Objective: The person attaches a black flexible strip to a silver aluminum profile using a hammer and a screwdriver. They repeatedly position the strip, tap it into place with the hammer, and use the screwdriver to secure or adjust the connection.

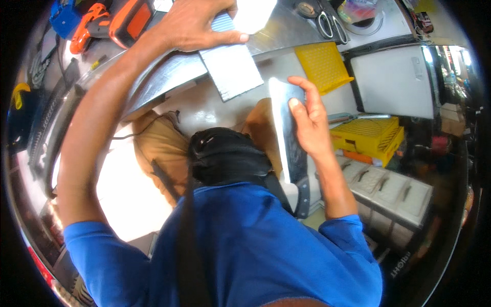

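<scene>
My left hand (pixel 197 25) is at the edge of the metal bench, gripping a pale flat strip (pixel 232 71) with fine ribbed lines. My thumb lies across the strip, and its lower end sticks out past the bench edge. My other fingers are partly hidden. In my right hand (pixel 309 115) is a broad-bladed knife, like a cleaver (pixel 290 138), pinched by the back of its blade. Its bright edge faces left. The dark riveted handle points down toward my body. The blade is apart from the strip.
An orange and black power tool (pixel 110 25) lies on the metal bench (pixel 174 77) at the far left. Scissors (pixel 330 23) rest at the far right. Yellow perforated trays (pixel 325 66) and a yellow crate (pixel 368 135) stand right, above a white drawer unit (pixel 388 192).
</scene>
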